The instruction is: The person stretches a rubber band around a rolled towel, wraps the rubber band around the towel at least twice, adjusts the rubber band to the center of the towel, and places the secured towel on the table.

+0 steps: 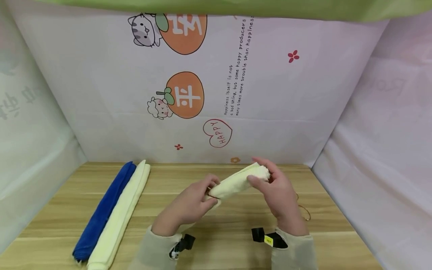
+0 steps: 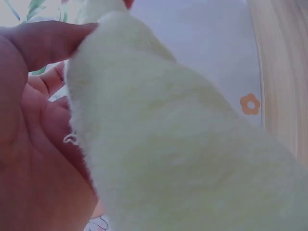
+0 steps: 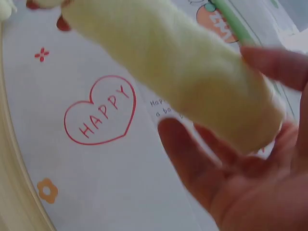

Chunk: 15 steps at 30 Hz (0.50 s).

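A cream towel (image 1: 236, 183), rolled into a tight cylinder, is held tilted above the wooden table, its right end higher. My left hand (image 1: 189, 200) grips the lower left end, with the thumb in front. Near those fingers a thin dark reddish line (image 1: 213, 196) crosses the roll; whether it is a band I cannot tell. My right hand (image 1: 281, 197) holds the upper right end between thumb and fingers. In the right wrist view its fingers (image 3: 185, 149) curve around the roll (image 3: 192, 72). In the left wrist view the cream cloth (image 2: 159, 125) fills most of the picture.
On the table's left side lie a long folded blue towel (image 1: 104, 213) and a folded cream towel (image 1: 123, 213), side by side. A thin reddish-brown loop (image 1: 307, 212) lies right of my right wrist. Printed white cloth walls (image 1: 270, 93) enclose the wooden table (image 1: 236, 240).
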Available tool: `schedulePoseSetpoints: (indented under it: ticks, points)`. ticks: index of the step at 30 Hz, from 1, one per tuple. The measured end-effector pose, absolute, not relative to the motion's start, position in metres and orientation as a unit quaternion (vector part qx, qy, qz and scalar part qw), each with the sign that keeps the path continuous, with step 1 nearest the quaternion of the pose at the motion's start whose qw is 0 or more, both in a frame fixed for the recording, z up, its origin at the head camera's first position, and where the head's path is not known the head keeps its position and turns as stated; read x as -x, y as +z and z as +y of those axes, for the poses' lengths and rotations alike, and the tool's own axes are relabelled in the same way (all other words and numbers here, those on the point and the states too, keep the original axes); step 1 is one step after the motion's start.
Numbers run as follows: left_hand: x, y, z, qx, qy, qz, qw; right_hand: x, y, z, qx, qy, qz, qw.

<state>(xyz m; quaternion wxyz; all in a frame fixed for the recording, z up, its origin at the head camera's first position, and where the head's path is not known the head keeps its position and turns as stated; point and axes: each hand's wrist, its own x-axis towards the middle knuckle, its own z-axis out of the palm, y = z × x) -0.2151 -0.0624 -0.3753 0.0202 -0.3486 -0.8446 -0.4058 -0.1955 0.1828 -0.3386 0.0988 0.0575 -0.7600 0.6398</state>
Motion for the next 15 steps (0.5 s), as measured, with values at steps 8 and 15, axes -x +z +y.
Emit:
schedulePoseSetpoints:
  ticks: [8,15]
  points:
    - [0.2175,-0.3768,-0.0687,0.378,-0.445,-0.811,-0.029,0.1953,-0.3389,0.1876,-0.045,0.617,-0.774,0.132]
    - [0.2156,-0.3756,-0.0655,0.396,-0.406,-0.822,0.05,0.2001,-0.3384,0.1809,0.009,0.713,-0.693,0.107]
